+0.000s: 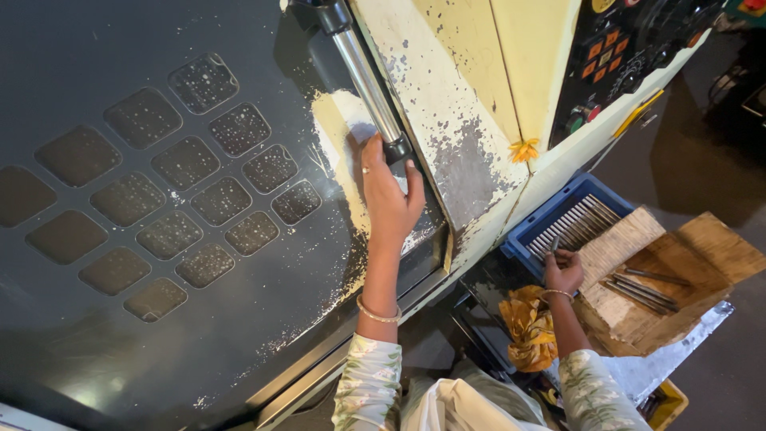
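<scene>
- Two bare hands show in the head view, both reaching forward from pale patterned sleeves, each wrist wearing a thin bangle.
- Left hand [388, 199] is raised against the dark machine door [159, 239], fingers and thumb wrapped around the lower end of the door's metal bar handle [369, 80], just at its black end fitting; the grip is closed on the handle.
- That handle runs slantwise up the door's right edge, beside a patch where the dark paint has worn away to a cream undercoat.
- Right hand [564, 270] hangs lower, near the edge of a blue crate [533, 239], fingers curled around a thin metal rod [554, 246] that stands up out of the fist.
- Inside the blue crate lie many similar slim metal rods, packed side by side.
- Just right of that hand sits a rough wooden block [678, 271] with a few more rods resting on its top.
- Below the right hand a crumpled yellow cloth [527, 327] lies on a dark ledge.
- A black control panel [630, 56] with coloured buttons sits at upper right, on the cream, chipped machine housing.
</scene>
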